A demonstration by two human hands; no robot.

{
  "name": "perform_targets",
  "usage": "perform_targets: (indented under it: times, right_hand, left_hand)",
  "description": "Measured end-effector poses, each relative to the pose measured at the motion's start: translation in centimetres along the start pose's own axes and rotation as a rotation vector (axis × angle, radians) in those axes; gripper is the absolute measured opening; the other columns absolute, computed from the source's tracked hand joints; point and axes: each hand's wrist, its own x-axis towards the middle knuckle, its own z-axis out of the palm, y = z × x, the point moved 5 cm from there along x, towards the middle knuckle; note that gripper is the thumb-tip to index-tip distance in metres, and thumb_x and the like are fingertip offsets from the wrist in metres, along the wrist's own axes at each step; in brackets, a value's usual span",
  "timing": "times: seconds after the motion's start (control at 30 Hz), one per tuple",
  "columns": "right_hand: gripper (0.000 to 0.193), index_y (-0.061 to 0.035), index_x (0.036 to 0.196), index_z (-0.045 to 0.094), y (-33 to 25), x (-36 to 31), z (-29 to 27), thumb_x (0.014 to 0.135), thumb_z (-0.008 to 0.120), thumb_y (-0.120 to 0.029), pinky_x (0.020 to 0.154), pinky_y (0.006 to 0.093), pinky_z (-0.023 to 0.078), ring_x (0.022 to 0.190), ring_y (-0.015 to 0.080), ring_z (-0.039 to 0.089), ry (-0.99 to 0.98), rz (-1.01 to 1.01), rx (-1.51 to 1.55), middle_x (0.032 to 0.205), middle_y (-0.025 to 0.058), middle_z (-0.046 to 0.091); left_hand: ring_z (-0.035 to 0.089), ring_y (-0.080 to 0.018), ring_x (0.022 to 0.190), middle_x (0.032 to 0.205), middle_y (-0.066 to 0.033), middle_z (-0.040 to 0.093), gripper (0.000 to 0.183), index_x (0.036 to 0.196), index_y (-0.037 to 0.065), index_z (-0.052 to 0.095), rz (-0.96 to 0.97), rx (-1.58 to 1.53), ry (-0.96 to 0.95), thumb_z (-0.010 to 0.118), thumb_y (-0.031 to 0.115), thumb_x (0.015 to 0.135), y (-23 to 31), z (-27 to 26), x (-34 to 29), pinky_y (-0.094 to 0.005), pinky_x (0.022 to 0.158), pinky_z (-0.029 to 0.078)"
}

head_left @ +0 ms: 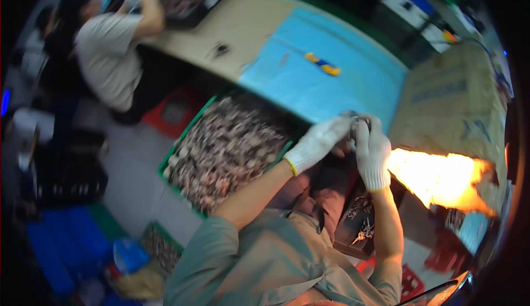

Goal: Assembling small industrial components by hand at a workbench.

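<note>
My left hand (pixel 323 139) and my right hand (pixel 371 154), both in white knitted gloves, meet at the near edge of the blue table mat (pixel 326 99). Their fingers close round a small, dark, shiny metal-looking part (pixel 351 114). Blur and the fingers hide most of it, so its kind is not clear. Left of my left forearm stands a green-rimmed crate (pixel 179 140) heaped with many small greyish-brown pieces (pixel 226 146). A yellow and blue hand tool (pixel 322 64) lies on the mat beyond my hands.
To the right stands a large cardboard box (pixel 447 102), brightly lit at its lower edge. Beneath my right forearm is a dark tray (pixel 353 226) of small metal bits. A co-worker (pixel 110 52) sits at the far left near a black bin (pixel 190 0). A small dark item (pixel 221 49) lies on the tan tabletop.
</note>
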Motion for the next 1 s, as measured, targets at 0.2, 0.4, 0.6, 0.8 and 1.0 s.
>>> perform_targets:
  times: [0.2, 0.4, 0.6, 0.8, 1.0]
  right_hand:
    - [0.042, -0.0087, 0.132, 0.067, -4.8, -6.6, 10.3, 0.108, 0.056, -0.041, 0.083, 0.0491, 0.059, 0.093, 0.0437, 0.076, -0.399, 0.272, 0.382, 0.105, 0.0223, 0.077]
    - [0.048, -0.0087, 0.142, 0.061, -7.8, -9.5, 13.5, 0.105, 0.063, -0.039, 0.093, 0.0472, 0.059, 0.107, 0.0410, 0.076, -0.519, 0.302, 0.485, 0.117, 0.0227, 0.078]
    - [0.042, -0.0071, 0.136, 0.064, -4.7, -11.7, 12.3, 0.103, 0.068, -0.033, 0.092, 0.0456, 0.060, 0.105, 0.0383, 0.077, -0.522, 0.298, 0.541, 0.111, 0.0187, 0.080]
    - [0.041, -0.0060, 0.134, 0.064, 2.4, -16.0, 7.8, 0.106, 0.059, -0.036, 0.095, 0.0499, 0.058, 0.106, 0.0433, 0.074, -0.393, 0.598, 0.481, 0.109, 0.0243, 0.077]
    - [0.044, -0.0062, 0.135, 0.065, 6.2, -19.9, 8.8, 0.107, 0.058, -0.040, 0.102, 0.0515, 0.055, 0.117, 0.0432, 0.070, -0.343, 0.684, 0.579, 0.124, 0.0228, 0.074]
  left_hand:
    - [0.072, -0.0210, 0.100, 0.113, -0.0087, 0.075, 0.028, 0.127, 0.000, 0.070, 0.026, 0.075, 0.355, 0.068, 0.020, 0.107, -6.3, -4.5, -11.8, -0.0352, 0.091, 0.058]
    - [0.072, -0.0326, 0.104, 0.110, -0.0111, 0.077, 0.015, 0.110, 0.008, 0.076, 0.238, 0.991, 0.594, 0.073, 0.016, 0.096, -1.9, -11.4, -15.2, -0.0442, 0.094, 0.056]
    - [0.067, -0.0390, 0.105, 0.111, -0.0142, 0.071, 0.032, 0.122, 0.013, 0.070, 0.190, 1.742, 0.846, 0.078, 0.015, 0.091, -0.7, -26.1, -9.9, -0.0531, 0.088, 0.053]
    - [0.074, -0.0388, 0.084, 0.092, -0.0175, 0.074, 0.019, 0.100, 0.011, 0.076, 0.167, 1.899, 0.796, 0.058, 0.015, 0.103, -1.4, -23.7, -4.8, -0.0533, 0.071, 0.060]
    - [0.071, -0.0382, 0.094, 0.112, -0.0168, 0.070, 0.023, 0.119, 0.012, 0.071, -0.119, 2.021, 0.606, 0.066, 0.007, 0.097, -3.2, -29.2, -6.5, -0.0503, 0.081, 0.059]
